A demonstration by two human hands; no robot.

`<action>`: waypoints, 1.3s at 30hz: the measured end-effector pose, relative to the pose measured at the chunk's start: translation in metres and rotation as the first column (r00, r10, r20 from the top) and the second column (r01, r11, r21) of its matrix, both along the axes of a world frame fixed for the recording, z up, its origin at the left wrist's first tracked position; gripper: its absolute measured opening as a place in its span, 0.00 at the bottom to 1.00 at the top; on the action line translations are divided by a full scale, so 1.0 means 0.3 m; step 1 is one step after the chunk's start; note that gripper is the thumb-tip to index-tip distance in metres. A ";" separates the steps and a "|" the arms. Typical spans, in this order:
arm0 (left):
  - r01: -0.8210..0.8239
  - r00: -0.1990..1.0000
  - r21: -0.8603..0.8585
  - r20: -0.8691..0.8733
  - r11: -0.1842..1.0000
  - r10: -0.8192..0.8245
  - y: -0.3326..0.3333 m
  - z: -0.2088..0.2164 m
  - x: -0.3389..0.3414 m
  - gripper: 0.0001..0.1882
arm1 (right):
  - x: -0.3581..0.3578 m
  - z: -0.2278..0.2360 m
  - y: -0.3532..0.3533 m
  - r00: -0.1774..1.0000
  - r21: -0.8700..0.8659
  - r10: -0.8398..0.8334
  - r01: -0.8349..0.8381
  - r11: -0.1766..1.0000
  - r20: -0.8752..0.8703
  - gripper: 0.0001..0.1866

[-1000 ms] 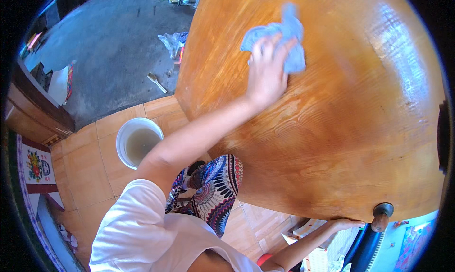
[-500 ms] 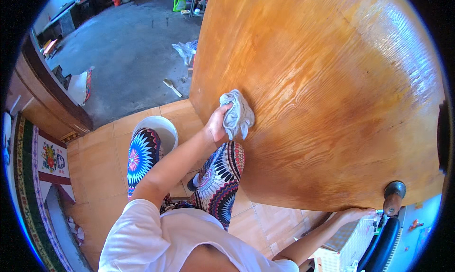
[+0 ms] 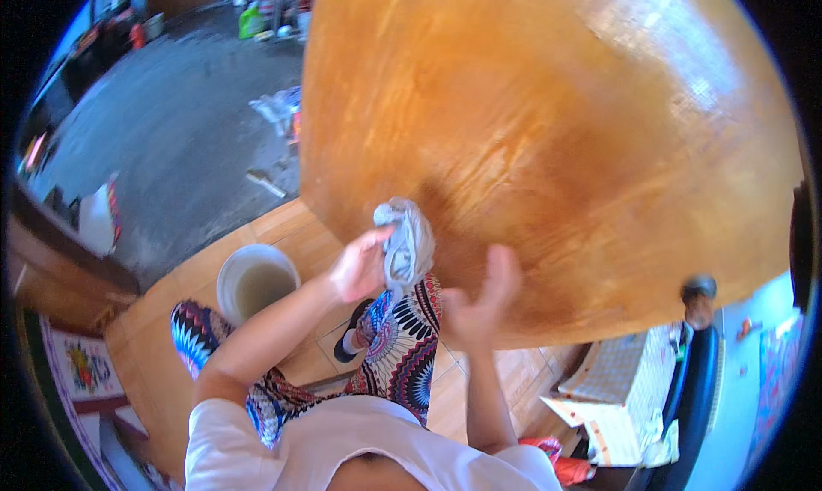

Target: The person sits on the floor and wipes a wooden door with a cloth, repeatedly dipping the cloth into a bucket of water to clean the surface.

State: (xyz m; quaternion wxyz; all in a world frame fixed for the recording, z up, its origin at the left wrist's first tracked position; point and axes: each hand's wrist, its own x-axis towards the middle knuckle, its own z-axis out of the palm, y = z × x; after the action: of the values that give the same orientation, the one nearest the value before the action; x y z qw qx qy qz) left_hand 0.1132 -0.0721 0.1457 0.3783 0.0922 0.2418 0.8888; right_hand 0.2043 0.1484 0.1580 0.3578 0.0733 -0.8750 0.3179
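My left hand [image 3: 360, 265] is closed on a crumpled grey cloth [image 3: 409, 244], in front of the lower left part of a varnished wooden door [image 3: 548, 166]. To its right, my right hand [image 3: 485, 303] is raised before the door, slightly blurred, thumb apart from the fingers, with nothing in it. Whether the cloth touches the door, I cannot tell. A white bucket [image 3: 225, 279] of cloudy water stands on the tiles by my left knee. The door's round knob [image 3: 699, 301] sticks out at the lower right.
Past the doorway lies a dark concrete floor [image 3: 188, 131] with a brush [image 3: 265, 183], a plastic bag [image 3: 278, 110] and a green jug [image 3: 251, 23]. A wooden door frame [image 3: 68, 268] stands at left. Behind my right arm are an opened carton [image 3: 610, 405] and a black chair [image 3: 704, 380].
My right hand has let go of the door's edge and come over toward the cloth. The left hand has drawn the cloth nearer to me. The view has shifted, showing more of the bucket.
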 end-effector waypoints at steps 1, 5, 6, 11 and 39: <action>0.048 0.998 -0.069 -0.025 0.996 -0.050 -0.029 -0.006 0.013 0.34 | -0.036 -0.008 -0.093 0.991 0.229 0.048 -0.075 0.971 0.122 0.60; 0.006 0.968 -0.419 -0.225 0.908 -0.110 -0.111 -0.026 0.048 0.42 | -0.128 -0.109 -0.291 0.821 -0.549 0.545 -0.382 0.744 0.168 0.46; 0.089 0.962 -0.427 -0.195 0.900 -0.188 -0.165 0.003 0.024 0.44 | -0.135 -0.113 -0.292 0.805 -0.608 0.569 -0.371 0.702 0.165 0.43; 0.071 0.883 -0.336 -0.417 0.939 -0.216 -0.347 -0.039 -0.014 0.37 | -0.200 0.082 -0.243 0.893 -0.607 0.448 -0.331 0.723 0.047 0.34; -0.301 0.934 -0.617 -0.344 0.727 0.095 -0.442 -0.337 -0.037 0.12 | -0.818 0.683 -0.148 0.866 0.815 0.170 0.353 0.461 -0.471 0.32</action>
State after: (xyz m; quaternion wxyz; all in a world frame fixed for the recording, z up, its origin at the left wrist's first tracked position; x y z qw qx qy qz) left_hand 0.1019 -0.2047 0.0446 0.2486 0.0545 0.6010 0.7576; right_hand -0.0411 0.1040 0.3628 0.4933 0.2760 -0.7919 -0.2309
